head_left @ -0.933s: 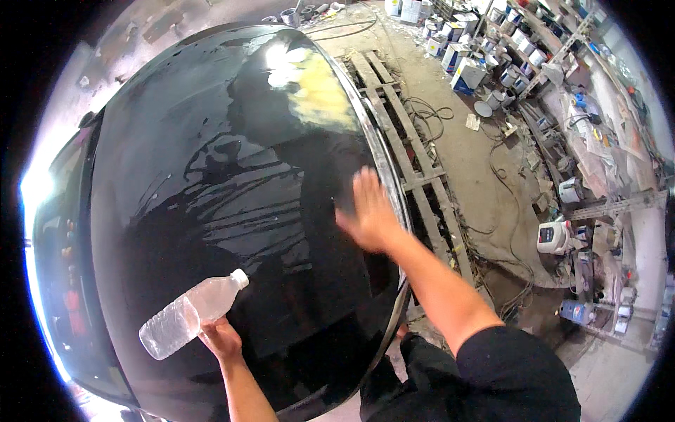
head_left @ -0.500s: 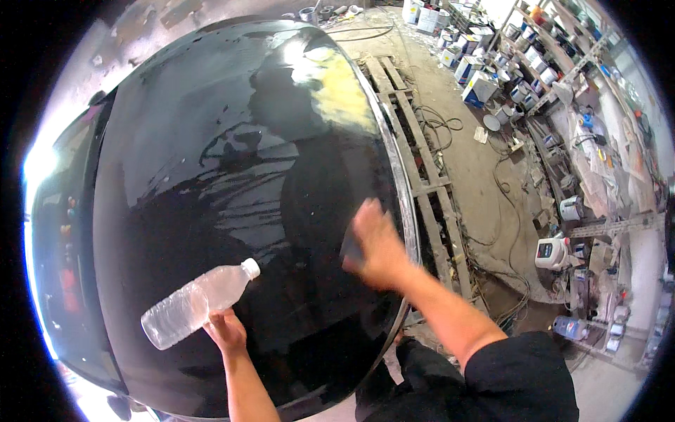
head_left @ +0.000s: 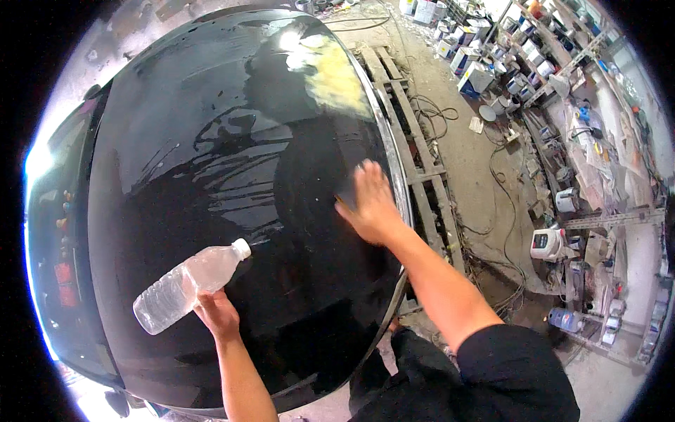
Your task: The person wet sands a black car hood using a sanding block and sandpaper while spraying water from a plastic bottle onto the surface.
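While the left hand grasps a bottle, the right hand, grip unclear, has neared the yellow patch.

Bottle, clear ribbed plastic, with white cap: cap on; tilted, base near left, neck far right; held over the panel's near left part; fill level unclear.

Car body panel, glossy black, broad and curved: wet-looking; streaks across the middle; cloudy yellow patch at far right.

Pad, small, dark grey: blurred, mostly covered; at the panel's right side.
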A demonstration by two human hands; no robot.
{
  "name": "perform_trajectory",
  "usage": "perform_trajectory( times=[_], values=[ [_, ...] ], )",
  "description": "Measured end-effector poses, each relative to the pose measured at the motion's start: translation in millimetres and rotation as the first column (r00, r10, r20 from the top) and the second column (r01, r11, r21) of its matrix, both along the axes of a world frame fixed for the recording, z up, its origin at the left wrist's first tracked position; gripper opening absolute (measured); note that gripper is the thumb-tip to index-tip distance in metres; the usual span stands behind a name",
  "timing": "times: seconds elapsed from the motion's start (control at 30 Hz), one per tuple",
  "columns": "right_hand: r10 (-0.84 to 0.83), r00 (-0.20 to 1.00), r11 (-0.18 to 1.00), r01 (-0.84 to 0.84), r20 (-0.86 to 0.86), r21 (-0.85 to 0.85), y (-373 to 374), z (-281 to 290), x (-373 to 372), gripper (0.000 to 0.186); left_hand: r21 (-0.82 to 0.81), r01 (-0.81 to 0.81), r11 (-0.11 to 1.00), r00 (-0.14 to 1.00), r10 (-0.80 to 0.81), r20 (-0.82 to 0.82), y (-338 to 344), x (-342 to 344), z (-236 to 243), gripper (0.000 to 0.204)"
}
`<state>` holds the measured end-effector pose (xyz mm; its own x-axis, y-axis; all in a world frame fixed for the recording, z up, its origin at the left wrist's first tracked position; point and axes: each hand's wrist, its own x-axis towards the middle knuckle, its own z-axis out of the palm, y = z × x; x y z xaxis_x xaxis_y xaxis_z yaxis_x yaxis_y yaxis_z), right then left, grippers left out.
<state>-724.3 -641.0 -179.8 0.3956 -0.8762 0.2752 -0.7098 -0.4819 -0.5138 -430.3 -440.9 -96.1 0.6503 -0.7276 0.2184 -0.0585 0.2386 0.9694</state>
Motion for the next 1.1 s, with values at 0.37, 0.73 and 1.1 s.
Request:
perform_trajectory(
  times=[0.37, 0.73, 1.1],
  values=[
    [0.136, 0.990, 0.972, -0.129, -0.023, 0.195, 70.2, 11.1, -21.1, 0.093, 0.000, 0.025, 1.000, 1.000, -0.025, 0.001, 12.7, 8.4, 7.4, 0.087],
    [0.395, 0.918, 0.865, -0.367, -0.014, 0.341, 119.8, 49.3, 3.4, 0.102, 0.057, -0.042, 0.997, 0.998, 0.040, 0.037, 21.7, 11.1, 14.3, 0.090],
    [0.397, 0.914, 0.913, -0.402, 0.081, 0.067, 107.4, 55.7, 56.5, 0.088, 0.052, -0.029, 0.998, 0.999, 0.027, 0.041, 21.1, 14.3, 7.9, 0.091]
  ],
)
